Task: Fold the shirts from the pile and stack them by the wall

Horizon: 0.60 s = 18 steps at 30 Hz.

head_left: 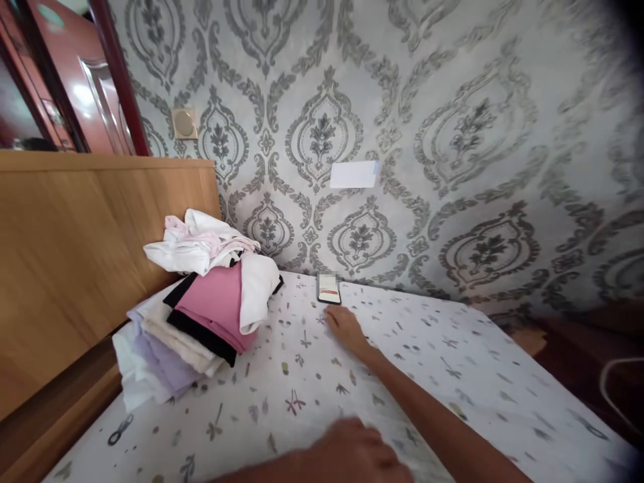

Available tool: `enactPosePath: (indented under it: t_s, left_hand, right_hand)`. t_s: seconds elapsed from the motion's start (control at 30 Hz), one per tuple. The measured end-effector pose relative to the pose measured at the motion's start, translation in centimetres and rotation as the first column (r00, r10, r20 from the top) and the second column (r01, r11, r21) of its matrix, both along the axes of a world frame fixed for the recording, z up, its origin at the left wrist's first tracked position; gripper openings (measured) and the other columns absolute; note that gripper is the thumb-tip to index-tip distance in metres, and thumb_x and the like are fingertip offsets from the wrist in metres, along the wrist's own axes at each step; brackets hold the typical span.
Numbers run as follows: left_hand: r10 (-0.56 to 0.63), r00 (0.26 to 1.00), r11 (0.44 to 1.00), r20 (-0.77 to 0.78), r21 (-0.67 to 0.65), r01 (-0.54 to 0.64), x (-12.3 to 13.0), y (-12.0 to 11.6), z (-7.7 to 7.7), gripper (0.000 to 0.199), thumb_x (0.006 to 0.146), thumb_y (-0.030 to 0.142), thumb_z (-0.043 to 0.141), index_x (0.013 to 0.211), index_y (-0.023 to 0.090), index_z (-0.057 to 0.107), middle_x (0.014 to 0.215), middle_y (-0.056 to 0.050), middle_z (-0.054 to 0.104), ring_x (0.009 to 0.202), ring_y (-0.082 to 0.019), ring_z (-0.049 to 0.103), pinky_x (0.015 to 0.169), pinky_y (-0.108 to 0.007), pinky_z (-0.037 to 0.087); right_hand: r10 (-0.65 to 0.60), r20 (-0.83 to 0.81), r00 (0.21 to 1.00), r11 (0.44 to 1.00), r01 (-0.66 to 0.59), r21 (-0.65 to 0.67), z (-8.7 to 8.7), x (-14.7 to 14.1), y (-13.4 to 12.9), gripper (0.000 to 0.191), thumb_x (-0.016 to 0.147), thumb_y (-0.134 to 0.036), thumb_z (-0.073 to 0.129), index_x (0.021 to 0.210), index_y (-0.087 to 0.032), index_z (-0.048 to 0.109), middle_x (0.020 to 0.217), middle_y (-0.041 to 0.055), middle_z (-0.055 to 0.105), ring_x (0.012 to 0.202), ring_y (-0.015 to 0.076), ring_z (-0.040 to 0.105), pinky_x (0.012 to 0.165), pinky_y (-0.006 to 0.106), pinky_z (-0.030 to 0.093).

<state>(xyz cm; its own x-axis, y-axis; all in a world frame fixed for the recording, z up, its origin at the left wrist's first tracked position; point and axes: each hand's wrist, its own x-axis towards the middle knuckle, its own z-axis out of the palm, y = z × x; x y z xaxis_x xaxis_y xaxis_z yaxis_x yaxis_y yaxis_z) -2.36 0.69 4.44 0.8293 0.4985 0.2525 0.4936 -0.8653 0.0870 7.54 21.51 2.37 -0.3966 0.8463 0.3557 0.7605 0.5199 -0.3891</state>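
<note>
A phone (pixel 329 288) with a lit screen lies on the patterned bedsheet (pixel 302 362) close to the wall; part of its screen is pixelated. My right hand (pixel 349 330) rests on the sheet just below the phone, its fingertips at or very near the phone's lower edge. Those fingers reach forward, loosely bent, with nothing seen in them. Low in the view, my left hand (pixel 352 451) is smeared by motion above the sheet, so its grip is unclear. To the left sits a stack of folded clothes (pixel 211 302) in pink, black, cream, lilac and white.
A wooden headboard (pixel 111 248) borders the bed on the left, beside the clothes. Behind the bed, a grey patterned wall (pixel 327 100) carries a white paper (pixel 354 174) and a round switch (pixel 185 124). A white cable (pixel 611 389) hangs at the far right.
</note>
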Motion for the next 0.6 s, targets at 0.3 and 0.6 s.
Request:
enactPosePath:
  t_s: [0.3,0.6]
  left_hand:
    - [0.822,0.555,0.562,-0.123,0.329,-0.759,-12.9,5.1,11.0,0.035,0.082,0.002,0.057,0.115,0.009,0.063,0.121,-0.023,0.063,0.118,-0.037,0.055,0.097,-0.05,0.042]
    - [0.85,0.486,0.484,0.202,0.064,-0.873,-17.6,7.4,19.8,0.015,0.09,0.016,0.048,0.096,0.016,0.062,0.099,-0.01,0.068,0.095,-0.024,0.063,0.076,-0.032,0.046]
  right_hand:
    - [0.197,-0.073,0.978,0.972,-0.204,-0.113,1.3,1.7,-10.1,0.033,0.094,-0.022,0.042,0.109,-0.017,0.071,0.113,0.0124,0.072,0.111,0.0267,0.064,0.099,0.042,0.048]
    - [0.21,-0.328,0.921,0.935,-0.287,-0.208,4.2,2.4,-14.2,0.032,0.095,-0.035,0.045,0.107,-0.02,0.071,0.111,0.0122,0.073,0.103,0.0276,0.067,0.091,0.045,0.054]
